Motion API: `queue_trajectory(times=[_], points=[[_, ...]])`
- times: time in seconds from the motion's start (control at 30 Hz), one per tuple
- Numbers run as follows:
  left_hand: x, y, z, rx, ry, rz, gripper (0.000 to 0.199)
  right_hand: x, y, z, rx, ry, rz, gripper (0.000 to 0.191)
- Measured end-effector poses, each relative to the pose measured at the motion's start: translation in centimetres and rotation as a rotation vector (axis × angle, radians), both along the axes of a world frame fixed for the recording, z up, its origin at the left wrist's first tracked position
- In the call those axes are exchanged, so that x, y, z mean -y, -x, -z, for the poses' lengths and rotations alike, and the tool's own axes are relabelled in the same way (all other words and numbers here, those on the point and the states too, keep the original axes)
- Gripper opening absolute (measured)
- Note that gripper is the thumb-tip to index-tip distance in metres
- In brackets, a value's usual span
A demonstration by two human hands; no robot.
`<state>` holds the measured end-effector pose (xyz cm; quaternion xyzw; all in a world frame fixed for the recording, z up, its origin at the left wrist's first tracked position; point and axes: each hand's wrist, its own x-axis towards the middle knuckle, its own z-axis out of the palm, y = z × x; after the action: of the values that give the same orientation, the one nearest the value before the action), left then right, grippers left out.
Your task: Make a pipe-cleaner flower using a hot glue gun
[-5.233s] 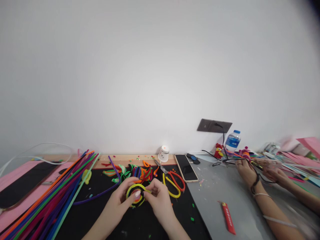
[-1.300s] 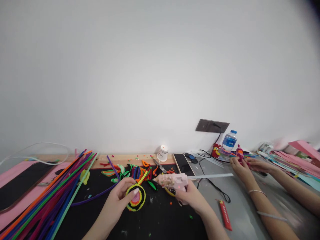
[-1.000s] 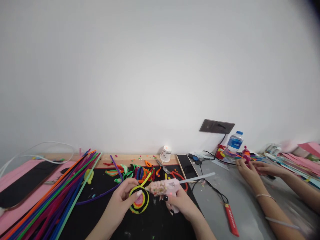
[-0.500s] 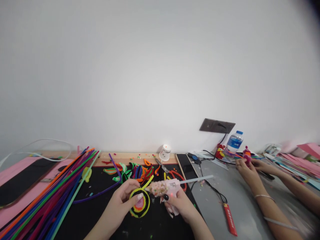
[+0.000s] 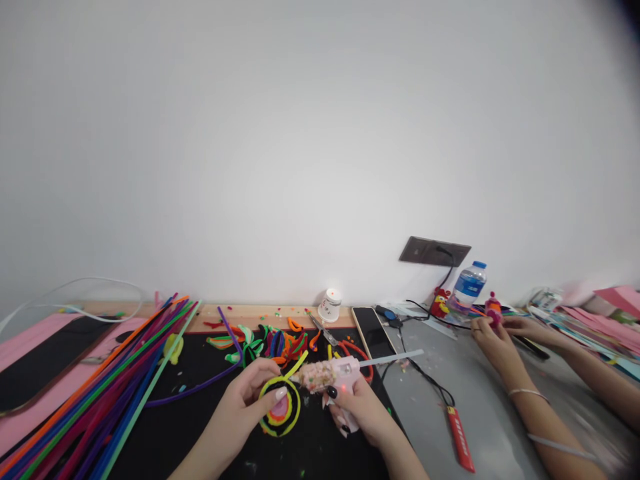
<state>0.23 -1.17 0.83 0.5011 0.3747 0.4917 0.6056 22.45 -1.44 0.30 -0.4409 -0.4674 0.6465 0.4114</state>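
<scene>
A flat coil of pipe cleaners (image 5: 283, 428), ringed in pink, orange, black and yellow, is pinched by my left hand (image 5: 253, 393), whose thumb lies over its face. One loose yellow end sticks up from the coil's top. My right hand (image 5: 357, 407) is wrapped round the handle of a pale pink hot glue gun (image 5: 345, 372), and a small red light glows on it. Its nozzle, crusted with coloured bits, points left at the coil's upper right edge; whether it touches cannot be made out. A long clear glue stick (image 5: 395, 358) juts from the gun's back.
Long pipe cleaners (image 5: 130, 373) lie bundled at left. Behind my hands are bent pipe-cleaner pieces (image 5: 250, 343), scissors (image 5: 325, 331), a paper cup (image 5: 329, 305) and a phone (image 5: 373, 333). At right, a co-worker's hands (image 5: 493, 340) hold a small pink-orange figure, near a water bottle (image 5: 470, 283).
Almost nothing differs. The glue gun and its stick have shifted very slightly left, while my left hand keeps the coil in the same place.
</scene>
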Motion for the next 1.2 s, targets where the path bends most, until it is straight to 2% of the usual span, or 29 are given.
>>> queue_trajectory(times=[1.2], points=[[-0.33, 0.37, -0.07, 0.020, 0.002, -0.053, 0.020, -0.09, -0.35, 0.09, -0.024, 0.025, -0.027, 0.041]])
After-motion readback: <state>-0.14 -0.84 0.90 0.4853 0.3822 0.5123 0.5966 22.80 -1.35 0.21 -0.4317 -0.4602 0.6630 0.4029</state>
